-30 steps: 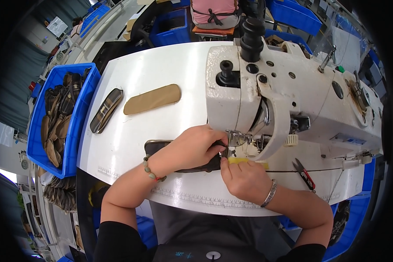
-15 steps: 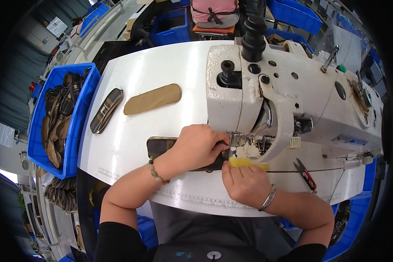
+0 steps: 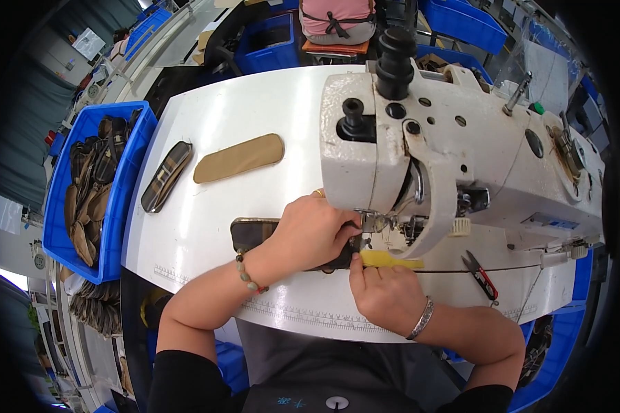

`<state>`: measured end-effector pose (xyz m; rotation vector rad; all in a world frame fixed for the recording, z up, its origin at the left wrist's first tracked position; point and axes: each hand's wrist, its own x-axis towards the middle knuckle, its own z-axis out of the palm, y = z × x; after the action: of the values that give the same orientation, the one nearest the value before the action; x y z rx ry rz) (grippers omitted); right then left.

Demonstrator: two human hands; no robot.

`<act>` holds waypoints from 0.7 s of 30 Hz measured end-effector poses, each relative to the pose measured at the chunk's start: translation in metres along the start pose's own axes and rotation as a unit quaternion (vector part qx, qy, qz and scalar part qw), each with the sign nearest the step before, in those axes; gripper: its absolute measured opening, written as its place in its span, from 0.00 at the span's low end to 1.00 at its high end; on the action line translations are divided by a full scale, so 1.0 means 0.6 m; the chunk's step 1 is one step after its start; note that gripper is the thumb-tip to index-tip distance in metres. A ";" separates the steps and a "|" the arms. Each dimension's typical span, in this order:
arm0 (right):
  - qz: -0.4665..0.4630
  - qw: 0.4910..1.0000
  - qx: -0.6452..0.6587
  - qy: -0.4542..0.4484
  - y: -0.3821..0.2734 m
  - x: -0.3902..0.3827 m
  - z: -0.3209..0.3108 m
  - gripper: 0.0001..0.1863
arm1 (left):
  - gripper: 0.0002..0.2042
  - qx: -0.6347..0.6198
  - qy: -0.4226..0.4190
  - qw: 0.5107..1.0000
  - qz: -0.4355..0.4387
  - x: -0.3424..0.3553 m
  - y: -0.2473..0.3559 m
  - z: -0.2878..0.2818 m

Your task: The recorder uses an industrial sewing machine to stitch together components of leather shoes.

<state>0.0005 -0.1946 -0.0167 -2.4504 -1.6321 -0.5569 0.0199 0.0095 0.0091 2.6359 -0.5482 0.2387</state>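
Observation:
A dark plaid fabric piece with a zipper along its edge (image 3: 249, 234), like a small pouch, lies beside the needle area of a white sewing machine (image 3: 357, 162). My left hand (image 3: 311, 230) lies across it, thumb and fingers pinching its right end close to the presser foot (image 3: 375, 221). At the near right corner of the same piece, my right hand (image 3: 387, 292) is closed, its fingertips gripping the edge. A yellow strip (image 3: 393, 259) lies just beyond the right knuckles. The middle of the pouch is hidden under my left hand.
A tan oval piece (image 3: 239, 158) and a plaid zippered piece (image 3: 167, 177) lie on the white table (image 3: 207, 206). Red-handled thread snips (image 3: 480, 275) rest at the right. A blue bin (image 3: 127, 199) full of dark pieces stands left. A person in pink (image 3: 337, 17) sits beyond.
The view has shifted slightly, so the machine appears a little further left. Both hands keep nearly the same grip on the pouch at the presser foot.

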 end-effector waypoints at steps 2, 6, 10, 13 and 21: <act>0.006 1.000 0.020 -0.021 -0.002 0.000 -0.001 0.19 | 0.04 0.008 0.015 1.000 -0.010 0.000 0.004 -0.002; 0.002 1.000 0.010 -0.024 0.000 -0.002 -0.002 0.19 | 0.06 -0.037 -0.088 0.987 -0.127 0.007 0.013 -0.014; -0.001 1.000 -0.001 -0.020 0.006 -0.002 -0.004 0.19 | 0.07 -0.035 -0.128 0.977 -0.165 0.012 0.021 -0.013; 0.018 1.000 -0.005 -0.015 0.017 0.001 0.004 0.19 | 0.07 -0.043 -0.106 0.975 -0.190 0.017 0.014 -0.002; 0.032 0.974 -0.133 -0.179 0.051 -0.039 0.119 0.29 | 0.12 -0.008 0.013 0.995 -0.094 0.057 -0.043 0.046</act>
<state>0.0364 -0.2040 -0.0889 -2.9313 -1.6851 -0.3584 0.0638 0.0066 -0.0166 2.6435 -0.2895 0.2090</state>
